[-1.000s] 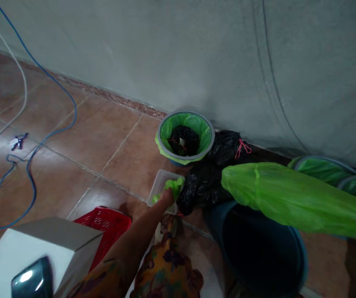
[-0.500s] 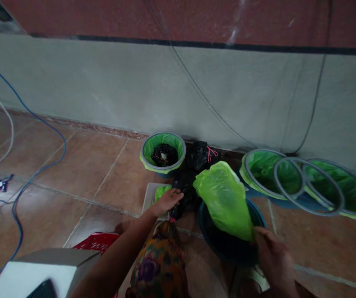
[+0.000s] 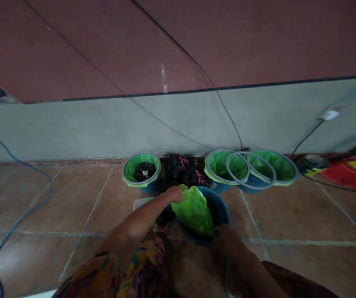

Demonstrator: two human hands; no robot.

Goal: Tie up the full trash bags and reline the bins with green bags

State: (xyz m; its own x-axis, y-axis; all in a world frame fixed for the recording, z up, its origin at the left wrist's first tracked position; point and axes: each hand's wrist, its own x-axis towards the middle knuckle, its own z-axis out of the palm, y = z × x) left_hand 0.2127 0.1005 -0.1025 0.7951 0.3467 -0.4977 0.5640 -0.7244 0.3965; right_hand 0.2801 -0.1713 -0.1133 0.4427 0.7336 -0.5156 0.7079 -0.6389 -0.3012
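Observation:
A bright green plastic bag (image 3: 193,211) stretches between my two hands, over the mouth of a dark blue bin (image 3: 223,207). My left hand (image 3: 174,194) is closed on the bag's upper left edge. At the lower right corner, my right hand (image 3: 224,236) grips the bag near the bin's front rim; its fingers are dim and partly blurred. Just left of the bin, black tied bags (image 3: 192,176) with pink strings lie against the wall. A pale tray (image 3: 140,203) shows partly behind my left forearm.
A green-lined bin (image 3: 157,178) holding a black bag stands left by the wall. Two more lined bins (image 3: 217,186) stand right, with a loose grey ring (image 3: 271,182) across their tops. A blue cable (image 3: 25,215) crosses the floor at left. Red and yellow fabric (image 3: 348,176) lies far right.
My left hand has moved from beside the black bags to the green bag and taken hold of its upper edge. The bag hangs lower over the bin. The view has shifted right.

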